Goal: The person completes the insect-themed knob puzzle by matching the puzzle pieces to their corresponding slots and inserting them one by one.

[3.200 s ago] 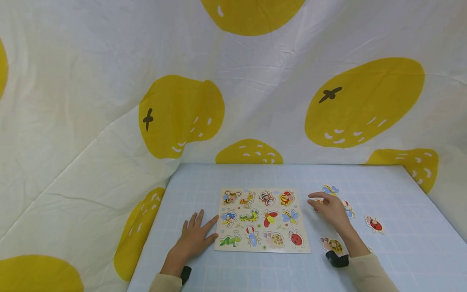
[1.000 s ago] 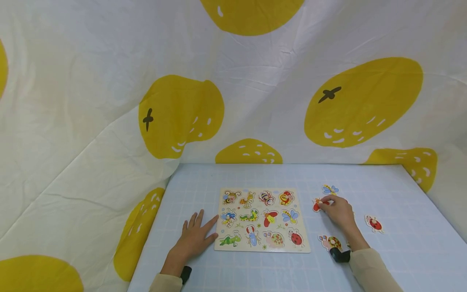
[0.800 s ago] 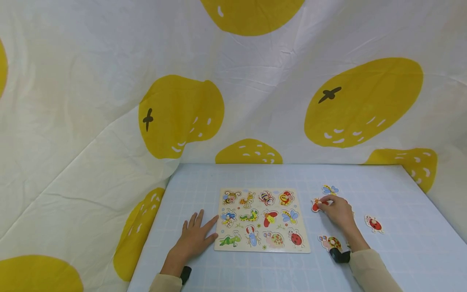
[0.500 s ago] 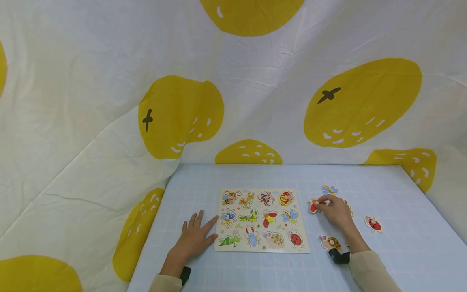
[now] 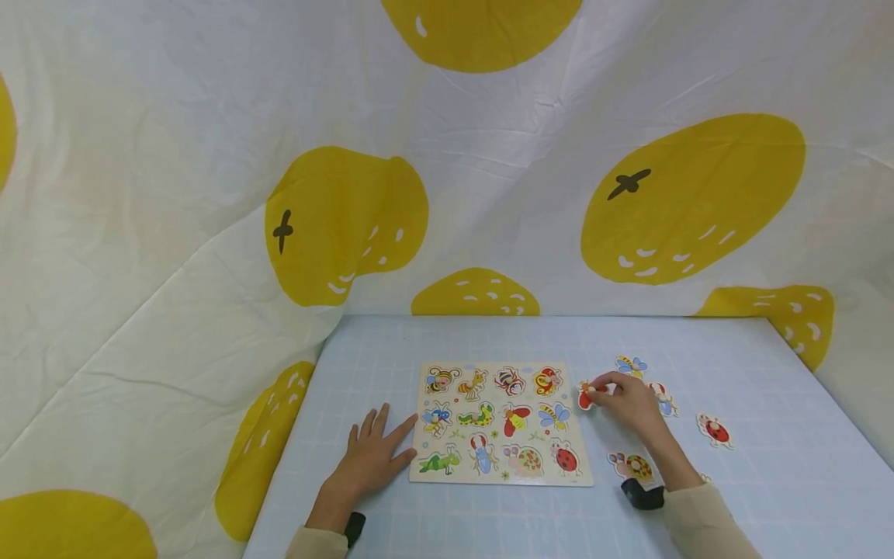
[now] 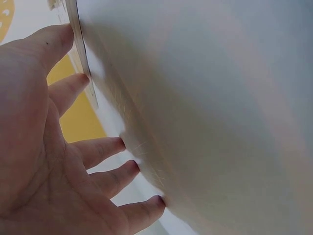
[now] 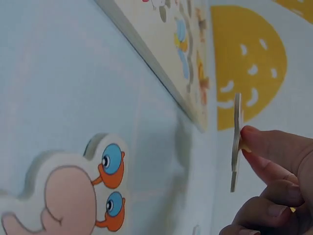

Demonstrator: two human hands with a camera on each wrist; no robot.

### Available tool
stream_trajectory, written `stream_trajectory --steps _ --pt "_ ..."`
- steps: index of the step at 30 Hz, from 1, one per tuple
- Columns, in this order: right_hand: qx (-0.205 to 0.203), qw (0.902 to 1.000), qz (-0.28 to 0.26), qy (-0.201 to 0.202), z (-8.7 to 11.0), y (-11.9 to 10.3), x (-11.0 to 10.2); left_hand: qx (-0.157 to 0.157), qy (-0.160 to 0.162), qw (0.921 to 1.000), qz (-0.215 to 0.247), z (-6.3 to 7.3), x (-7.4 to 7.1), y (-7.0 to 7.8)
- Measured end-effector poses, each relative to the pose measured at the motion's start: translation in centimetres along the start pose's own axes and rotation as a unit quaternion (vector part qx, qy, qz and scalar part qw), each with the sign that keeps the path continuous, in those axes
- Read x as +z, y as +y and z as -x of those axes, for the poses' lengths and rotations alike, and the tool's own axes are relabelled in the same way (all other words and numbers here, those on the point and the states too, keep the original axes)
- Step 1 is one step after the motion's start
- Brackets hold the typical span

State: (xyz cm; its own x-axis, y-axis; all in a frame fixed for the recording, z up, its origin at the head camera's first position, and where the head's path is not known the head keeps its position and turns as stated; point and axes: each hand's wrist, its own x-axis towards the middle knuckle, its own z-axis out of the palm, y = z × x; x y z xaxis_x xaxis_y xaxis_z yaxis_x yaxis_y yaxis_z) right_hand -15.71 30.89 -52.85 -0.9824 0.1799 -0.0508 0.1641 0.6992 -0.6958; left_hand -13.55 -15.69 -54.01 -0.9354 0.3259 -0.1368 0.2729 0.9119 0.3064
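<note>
A wooden puzzle board (image 5: 457, 475) printed with several bugs lies on the table. My left hand (image 5: 372, 458) is spread flat at its left side, with the thumb and index fingertips at the board's edge, as the left wrist view shows. My right hand (image 5: 634, 407) pinches the small knob of a red-winged insect puzzle piece (image 5: 584, 398) between thumb and fingers, just off the board's upper right side. In the right wrist view this puzzle piece (image 7: 235, 152) appears edge-on, lifted above the table, and the other fingers of the right hand (image 7: 279, 196) curl below.
Right of the board lie loose puzzle pieces: a blue-winged bee (image 5: 632, 366), a blue beetle (image 5: 663, 400) partly behind the right hand, a ladybug (image 5: 715, 429) and a snail (image 5: 632, 467). Another piece peeks out by the right sleeve. A curtain with yellow fruit (image 5: 698, 202) hangs behind the table.
Earlier the right hand hovered over the loose pieces, then pinched the red-winged piece's knob. It has since carried the piece left, towards the board. My left hand has stayed in place.
</note>
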Motion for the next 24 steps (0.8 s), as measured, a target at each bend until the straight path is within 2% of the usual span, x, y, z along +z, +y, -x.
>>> stream_trajectory --steps 17,24 --pt "-0.021 0.9984 -0.028 -0.045 0.9 -2.4 2.9 0.006 0.001 1.0 0.002 0.1 -0.2 0.1" --pt "-0.012 0.9977 -0.029 -0.06 1.1 -3.4 4.2 0.003 -0.001 1.0 -0.003 0.0 -0.1 0.0"
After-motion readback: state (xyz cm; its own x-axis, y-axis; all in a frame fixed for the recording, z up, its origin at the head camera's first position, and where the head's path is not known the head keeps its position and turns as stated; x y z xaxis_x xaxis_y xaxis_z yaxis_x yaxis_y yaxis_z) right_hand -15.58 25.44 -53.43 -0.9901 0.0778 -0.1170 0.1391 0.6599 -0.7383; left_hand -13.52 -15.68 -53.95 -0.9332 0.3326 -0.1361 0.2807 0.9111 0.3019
